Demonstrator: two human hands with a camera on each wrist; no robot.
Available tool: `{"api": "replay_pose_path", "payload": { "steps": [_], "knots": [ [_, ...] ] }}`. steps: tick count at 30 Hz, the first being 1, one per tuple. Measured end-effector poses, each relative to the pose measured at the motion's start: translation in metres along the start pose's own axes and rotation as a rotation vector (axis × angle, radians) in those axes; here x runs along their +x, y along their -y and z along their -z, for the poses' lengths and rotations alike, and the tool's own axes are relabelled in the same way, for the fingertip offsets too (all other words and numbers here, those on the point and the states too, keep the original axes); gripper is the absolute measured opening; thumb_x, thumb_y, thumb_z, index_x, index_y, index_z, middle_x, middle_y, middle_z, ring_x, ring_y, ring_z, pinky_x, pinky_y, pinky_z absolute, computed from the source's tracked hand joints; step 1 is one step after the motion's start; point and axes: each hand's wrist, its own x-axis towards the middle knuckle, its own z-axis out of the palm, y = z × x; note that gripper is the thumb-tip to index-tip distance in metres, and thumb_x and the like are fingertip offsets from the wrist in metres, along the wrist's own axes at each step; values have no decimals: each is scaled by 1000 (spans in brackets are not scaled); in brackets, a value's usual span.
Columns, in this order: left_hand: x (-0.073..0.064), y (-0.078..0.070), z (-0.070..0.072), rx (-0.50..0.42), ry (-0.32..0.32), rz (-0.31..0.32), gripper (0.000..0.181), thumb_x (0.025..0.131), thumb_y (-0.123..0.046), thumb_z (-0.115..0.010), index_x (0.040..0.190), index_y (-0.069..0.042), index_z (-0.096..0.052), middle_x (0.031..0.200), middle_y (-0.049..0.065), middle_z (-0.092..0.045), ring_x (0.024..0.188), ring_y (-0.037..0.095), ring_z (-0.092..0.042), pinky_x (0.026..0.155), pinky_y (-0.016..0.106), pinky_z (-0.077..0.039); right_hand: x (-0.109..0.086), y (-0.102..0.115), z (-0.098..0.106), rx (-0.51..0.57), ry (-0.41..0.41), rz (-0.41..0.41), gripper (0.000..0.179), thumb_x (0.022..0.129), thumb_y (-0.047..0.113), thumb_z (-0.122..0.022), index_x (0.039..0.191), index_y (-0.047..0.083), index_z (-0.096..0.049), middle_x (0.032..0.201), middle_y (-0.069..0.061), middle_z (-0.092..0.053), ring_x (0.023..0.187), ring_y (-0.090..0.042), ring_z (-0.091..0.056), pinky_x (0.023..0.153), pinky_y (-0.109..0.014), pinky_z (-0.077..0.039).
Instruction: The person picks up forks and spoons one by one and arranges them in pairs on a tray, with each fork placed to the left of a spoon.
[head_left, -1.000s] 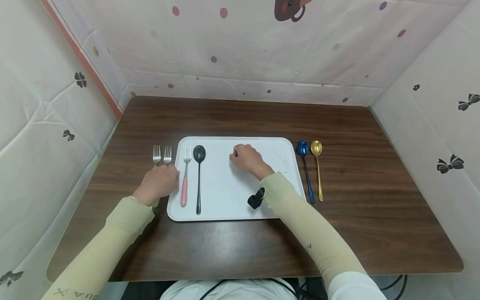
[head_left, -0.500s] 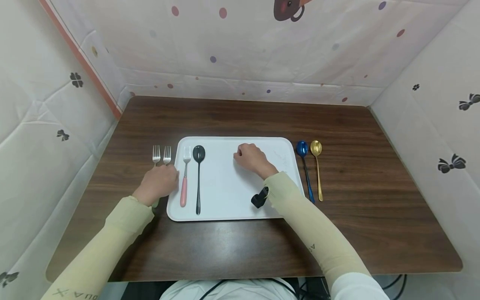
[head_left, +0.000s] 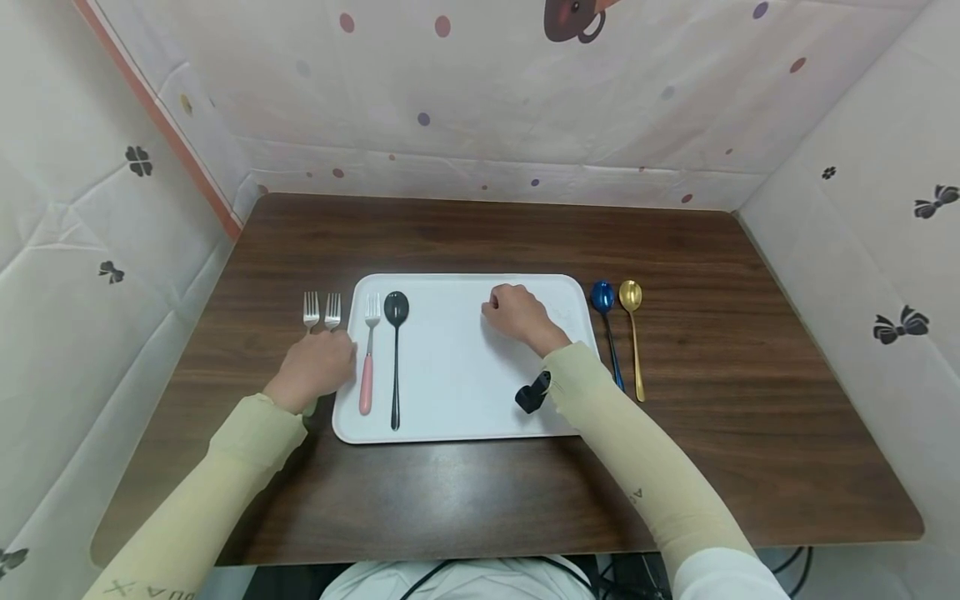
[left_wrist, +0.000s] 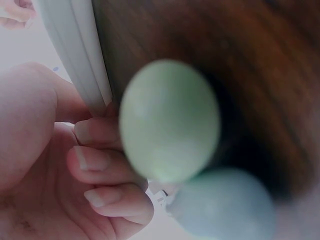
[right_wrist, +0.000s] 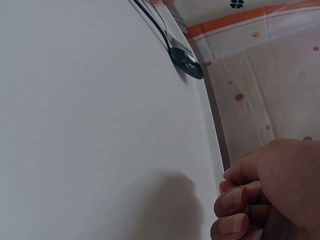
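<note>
My left hand grips the left rim of the white rectangular tray, thumb and curled fingers at its edge in the left wrist view. Beneath that hand lie two forks, their tines pointing away from me. Their rounded green handle and light blue handle loom blurred beside the fingers. My right hand hovers over the right half of the tray, fingers curled, with no thing visible in it. On the tray's left side are a pink-handled fork and a dark spoon.
Right of the tray, a blue spoon and a gold spoon lie side by side on the brown wooden table. White patterned sheets stand along the back and both sides.
My right hand has moved a little to the right over the tray, its forearm now overlapping the tray's right edge. My left hand, the forks and the spoons have stayed in place.
</note>
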Motion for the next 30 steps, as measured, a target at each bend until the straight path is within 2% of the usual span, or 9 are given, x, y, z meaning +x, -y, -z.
{"api": "replay_pose_path", "payload": {
  "steps": [8, 21, 30],
  "knots": [
    [2, 2, -2, 11, -21, -11, 38, 101, -22, -36, 96, 6, -61, 63, 9, -50, 54, 22, -49, 48, 32, -39, -1, -10, 2, 2, -17, -18, 23, 98, 26, -50, 85, 9, -60, 72, -3, -53, 67, -18, -50, 61, -27, -38],
    [2, 3, -3, 13, -19, -12, 37, 101, -21, -37, 95, 6, -61, 62, 9, -49, 53, 21, -48, 48, 31, -38, -5, -27, 9, -2, -42, -49, 24, 98, 26, -49, 86, 8, -60, 72, -5, -53, 67, -18, -50, 60, -28, -37],
    [3, 3, -3, 5, -23, -12, 37, 101, -23, -38, 96, 6, -61, 64, 9, -51, 54, 21, -50, 49, 31, -39, -7, -38, 16, 0, -40, -69, 23, 98, 26, -50, 92, 7, -61, 74, -7, -55, 70, -21, -52, 62, -29, -40]
  ]
}}
